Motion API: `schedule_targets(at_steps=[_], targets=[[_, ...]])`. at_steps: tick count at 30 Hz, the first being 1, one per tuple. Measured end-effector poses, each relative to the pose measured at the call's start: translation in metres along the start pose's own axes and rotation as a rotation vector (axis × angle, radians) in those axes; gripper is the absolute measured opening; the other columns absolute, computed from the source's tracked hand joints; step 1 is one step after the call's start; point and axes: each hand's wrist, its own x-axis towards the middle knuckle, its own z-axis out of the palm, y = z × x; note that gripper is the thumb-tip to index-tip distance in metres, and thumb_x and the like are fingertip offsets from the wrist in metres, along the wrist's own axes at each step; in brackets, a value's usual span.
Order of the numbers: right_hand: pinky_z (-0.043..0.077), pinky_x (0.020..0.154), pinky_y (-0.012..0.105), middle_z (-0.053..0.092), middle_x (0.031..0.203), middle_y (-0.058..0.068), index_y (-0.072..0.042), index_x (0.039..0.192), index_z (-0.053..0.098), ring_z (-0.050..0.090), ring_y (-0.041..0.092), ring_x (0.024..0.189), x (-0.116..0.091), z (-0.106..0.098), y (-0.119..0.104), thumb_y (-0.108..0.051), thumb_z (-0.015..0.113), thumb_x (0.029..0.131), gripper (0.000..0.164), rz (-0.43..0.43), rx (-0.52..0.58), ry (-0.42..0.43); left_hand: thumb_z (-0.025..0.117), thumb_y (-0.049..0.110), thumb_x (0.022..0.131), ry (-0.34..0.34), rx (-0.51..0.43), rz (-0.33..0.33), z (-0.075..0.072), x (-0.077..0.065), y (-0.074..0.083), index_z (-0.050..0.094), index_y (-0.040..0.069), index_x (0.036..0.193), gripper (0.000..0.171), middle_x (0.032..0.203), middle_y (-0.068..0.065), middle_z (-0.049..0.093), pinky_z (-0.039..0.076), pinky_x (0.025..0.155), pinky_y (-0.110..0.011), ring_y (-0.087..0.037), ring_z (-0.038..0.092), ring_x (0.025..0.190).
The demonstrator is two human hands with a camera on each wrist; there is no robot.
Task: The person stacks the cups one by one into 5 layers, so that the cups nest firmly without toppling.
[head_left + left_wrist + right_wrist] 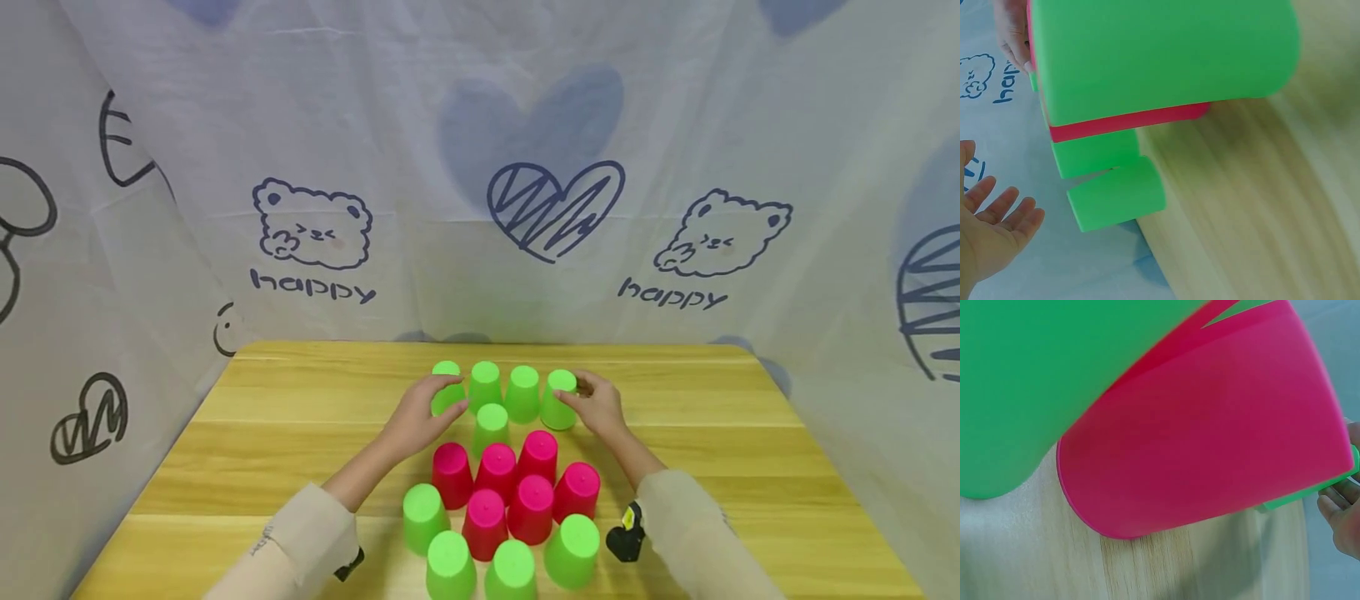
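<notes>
Along the back of the table stand upside-down green cups, side by side. At the right end of this row my right hand (602, 407) grips a green cup (558, 404), thumb in front and fingers behind. My left hand (422, 417) is beside the leftmost green cup (446, 403), its fingers spread; in the left wrist view this hand (997, 234) holds nothing. A single green cup (491, 428) stands just in front of the row. In the right wrist view a pink-red cup (1210, 437) hides most of the gripped cup.
Several upside-down pink-red cups (486, 521) stand clustered mid-table. Nearer me, more green cups (450, 567) form a curve round their front. The wooden table (262, 433) ends at a pale printed cloth (420, 250) behind and at the sides.
</notes>
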Motion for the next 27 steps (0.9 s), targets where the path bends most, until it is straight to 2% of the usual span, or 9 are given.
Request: schedule_targets(at_steps=[8,16,23,27], targets=[[0.049,0.096,0.041,0.058,0.121,0.026,0.005,0.124,0.054,0.056,0.037,0.114,0.004,0.004,0.004,-0.011,0.069,0.082,0.046,0.015,0.038,-0.012,0.066,0.017,0.085,0.027,-0.014,-0.011,-0.001,-0.025,-0.012,0.059,-0.002,0.117,0.038,0.117,-0.017,0.062,0.048,0.093,-0.048,-0.033,0.057,0.112],[0.048,0.097,0.041,0.058,0.122,0.026,0.006,0.124,0.053,0.055,0.036,0.114,0.008,0.006,0.004,-0.011,0.068,0.082,0.047,-0.006,0.056,-0.021,0.066,0.020,0.085,0.010,-0.032,-0.076,-0.001,-0.051,-0.019,0.060,0.001,0.117,0.037,0.118,-0.013,0.062,0.049,0.092,-0.048,-0.032,0.057,0.109],[0.047,0.098,0.041,0.057,0.122,0.027,0.007,0.124,0.053,0.055,0.037,0.114,0.012,0.007,0.007,-0.008,0.068,0.082,0.047,-0.032,0.101,-0.007,0.067,0.020,0.084,-0.013,-0.020,-0.067,0.001,-0.068,-0.025,0.060,0.001,0.118,0.040,0.119,-0.011,0.062,0.046,0.097,-0.046,-0.029,0.056,0.114],[0.047,0.099,0.041,0.057,0.123,0.027,0.007,0.124,0.053,0.055,0.037,0.115,0.013,0.007,0.010,-0.007,0.067,0.083,0.046,-0.030,0.110,-0.006,0.067,0.020,0.084,-0.007,-0.033,-0.062,0.005,-0.078,-0.028,0.060,0.003,0.117,0.038,0.117,-0.010,0.063,0.049,0.092,-0.045,-0.028,0.058,0.109]])
